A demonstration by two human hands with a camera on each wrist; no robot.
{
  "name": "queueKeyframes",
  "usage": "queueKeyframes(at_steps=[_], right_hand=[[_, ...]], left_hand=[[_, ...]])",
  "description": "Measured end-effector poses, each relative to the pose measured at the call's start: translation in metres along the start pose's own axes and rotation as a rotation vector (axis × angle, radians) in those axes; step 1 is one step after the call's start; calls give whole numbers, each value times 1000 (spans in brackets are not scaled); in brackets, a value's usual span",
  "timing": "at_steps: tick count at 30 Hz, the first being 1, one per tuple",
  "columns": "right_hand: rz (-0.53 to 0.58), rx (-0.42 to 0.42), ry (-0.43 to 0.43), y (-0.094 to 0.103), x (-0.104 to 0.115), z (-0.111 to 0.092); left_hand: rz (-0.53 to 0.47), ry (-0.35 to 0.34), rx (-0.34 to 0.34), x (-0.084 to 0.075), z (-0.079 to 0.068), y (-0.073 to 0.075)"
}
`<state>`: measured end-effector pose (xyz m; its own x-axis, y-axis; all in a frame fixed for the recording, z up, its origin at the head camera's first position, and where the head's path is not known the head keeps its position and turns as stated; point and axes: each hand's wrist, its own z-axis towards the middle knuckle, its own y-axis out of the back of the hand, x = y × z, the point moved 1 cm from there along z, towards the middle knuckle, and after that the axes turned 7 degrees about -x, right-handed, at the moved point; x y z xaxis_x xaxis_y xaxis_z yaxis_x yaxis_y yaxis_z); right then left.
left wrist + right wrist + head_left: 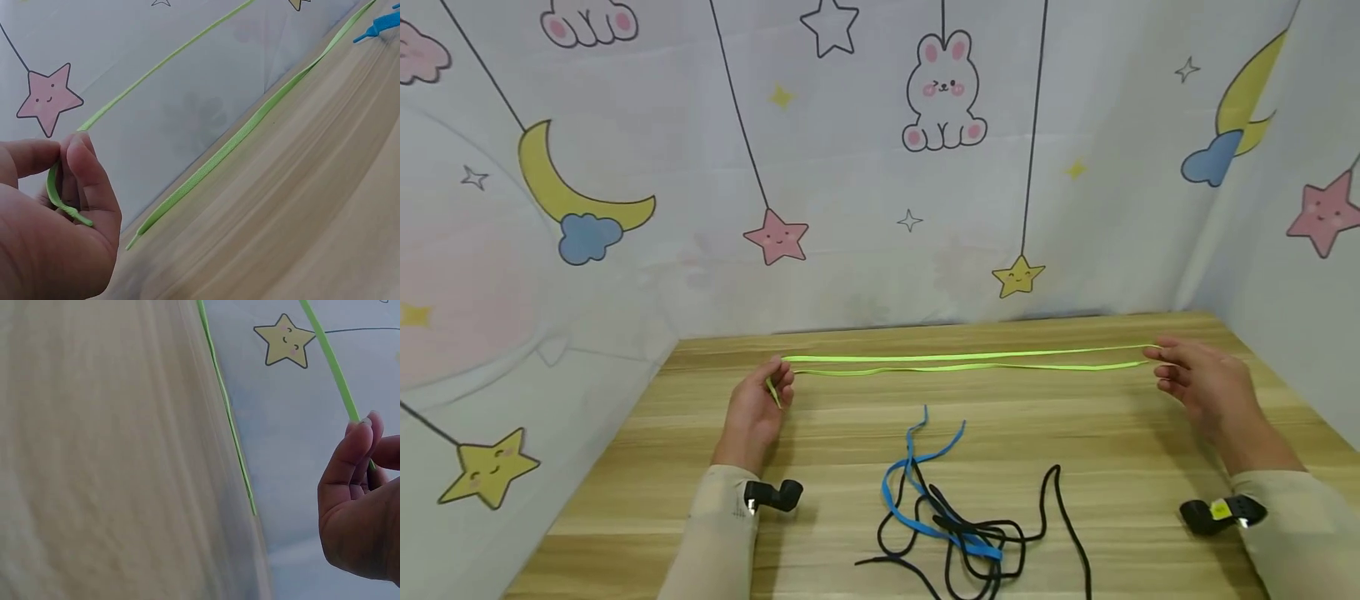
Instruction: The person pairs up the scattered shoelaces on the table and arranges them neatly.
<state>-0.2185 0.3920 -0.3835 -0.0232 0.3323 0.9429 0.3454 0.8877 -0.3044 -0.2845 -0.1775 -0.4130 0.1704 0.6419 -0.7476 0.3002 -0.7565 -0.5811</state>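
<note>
A flat lime-green shoelace (955, 357) is stretched nearly straight between both hands, above the table. My left hand (762, 404) pinches it near one end between thumb and fingertips; a short tail with its tip hangs inside the palm, plain in the left wrist view. At the other side my right hand (1210, 383) pinches the lace between thumb and fingers, its far end mostly hidden by the hand (356, 494). A second lime-green shoelace (231, 140) lies along the wooden table, roughly parallel to the held one, untouched by either hand.
Nearer the front of the wooden table (625, 508) lies a loose tangle of a blue shoelace (891, 492) and black laces (1063, 508). A white cloth (865, 183) printed with stars, moons and rabbits hangs behind the table and along its sides.
</note>
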Motion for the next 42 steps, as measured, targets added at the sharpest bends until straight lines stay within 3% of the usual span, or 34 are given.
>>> queueKeyframes(at_steps=[7,18,27,39,42], right_hand=[[-6,14,-15,1,-3,5],[83,61,-46,20,-3,5],[-27,124,-70,12,-5,7],[-133,105,-88,11,-5,5],[-136,146,-84,11,-5,5]], left_hand=[[45,32,10,-3,7,10],[90,55,-10,-3,10,10],[159,76,47,-7,10,18],[188,87,83,-8,12,23],[207,87,89,-9,12,24]])
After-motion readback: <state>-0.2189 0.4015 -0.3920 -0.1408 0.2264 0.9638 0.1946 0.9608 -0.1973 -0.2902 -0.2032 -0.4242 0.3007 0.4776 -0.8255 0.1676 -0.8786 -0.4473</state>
